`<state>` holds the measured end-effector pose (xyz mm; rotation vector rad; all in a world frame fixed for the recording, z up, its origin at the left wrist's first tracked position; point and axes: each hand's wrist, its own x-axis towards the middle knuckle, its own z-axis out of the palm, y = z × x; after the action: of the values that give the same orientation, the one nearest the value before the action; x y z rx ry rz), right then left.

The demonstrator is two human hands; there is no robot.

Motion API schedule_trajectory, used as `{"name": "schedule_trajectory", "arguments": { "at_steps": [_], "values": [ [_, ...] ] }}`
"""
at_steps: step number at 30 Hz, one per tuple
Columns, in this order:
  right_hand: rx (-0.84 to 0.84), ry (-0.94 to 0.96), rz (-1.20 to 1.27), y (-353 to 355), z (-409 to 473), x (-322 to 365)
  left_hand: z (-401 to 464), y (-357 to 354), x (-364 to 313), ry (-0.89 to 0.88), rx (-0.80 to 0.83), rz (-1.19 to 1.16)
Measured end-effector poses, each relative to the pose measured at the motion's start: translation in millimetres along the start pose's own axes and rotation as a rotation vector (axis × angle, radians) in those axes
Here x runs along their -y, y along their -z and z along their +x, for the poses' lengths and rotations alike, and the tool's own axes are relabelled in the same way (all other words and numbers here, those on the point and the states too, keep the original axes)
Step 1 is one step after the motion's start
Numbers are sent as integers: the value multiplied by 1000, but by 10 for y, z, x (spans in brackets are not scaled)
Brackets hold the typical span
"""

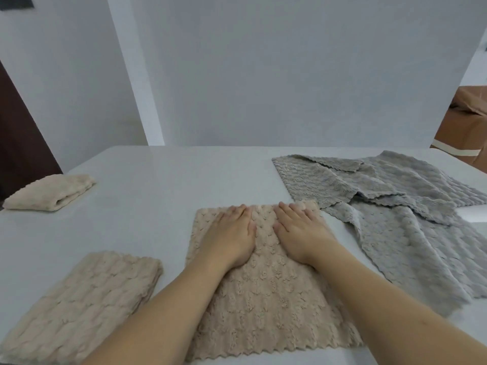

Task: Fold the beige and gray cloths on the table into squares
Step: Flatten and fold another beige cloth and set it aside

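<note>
A beige textured cloth (263, 299) lies spread flat on the white table (163, 180) right in front of me. My left hand (232, 233) and my right hand (297, 230) rest palm down side by side on its far half, fingers flat and close together, holding nothing. A folded beige cloth (87, 299) lies at the near left. Another folded beige cloth (50, 192) sits at the far left edge. Several gray cloths (390, 206) lie unfolded and overlapping in a loose pile on the right.
A white wall stands just behind the table's far edge. A brown cardboard box (466, 127) sits off the table at the far right. A dark door or panel (18, 143) is at the far left.
</note>
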<state>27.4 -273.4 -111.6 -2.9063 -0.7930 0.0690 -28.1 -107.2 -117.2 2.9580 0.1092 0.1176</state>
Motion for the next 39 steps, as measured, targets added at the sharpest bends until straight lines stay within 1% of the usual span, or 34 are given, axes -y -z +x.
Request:
{"name": "schedule_trajectory", "arguments": {
  "at_steps": [6,8,10,12,13,15,17,18,20,23,25,26,28,30,31,33,36,37,39],
  "values": [
    [50,-44,28,29,-65,-157,-61,34,165,40,56,-21],
    [79,-100,40,58,-145,-272,-95,78,286,96,71,-24],
    [103,-169,31,112,-228,-305,-102,179,353,176,115,30],
    [66,-194,0,181,-323,-200,-153,304,255,218,80,74],
    [32,-168,6,199,-388,-100,-219,340,148,185,34,49],
    [0,-62,55,164,-572,126,-460,296,-92,60,-33,-52],
    [41,31,58,68,-766,273,-776,193,-244,-39,-25,-73],
    [59,46,40,30,-832,272,-896,135,-229,-44,6,-39],
    [73,29,23,22,-872,157,-982,89,-77,13,63,-7],
    [97,-91,24,65,-907,-52,-1000,167,86,114,114,30],
    [66,-173,4,77,-950,-85,-1035,237,18,140,98,74],
    [37,-177,-17,82,-992,-37,-1079,260,-70,121,83,60],
    [-14,-87,-32,76,-1115,129,-1235,260,-252,22,80,2],
    [21,44,-27,45,-1293,248,-1426,192,-315,-58,109,8],
    [59,69,-24,24,-1387,244,-1509,152,-269,-65,117,35],
    [91,23,-1,18,-1507,105,-1591,130,-112,-19,122,63],
    [145,-118,-16,110,-1596,-107,-1634,242,34,55,150,108],
    [133,-142,-58,162,-1629,-124,-1654,294,28,46,129,141],
    [2,-105,-140,237,-1701,-57,-1715,400,-46,-33,40,134]
  ]
}}
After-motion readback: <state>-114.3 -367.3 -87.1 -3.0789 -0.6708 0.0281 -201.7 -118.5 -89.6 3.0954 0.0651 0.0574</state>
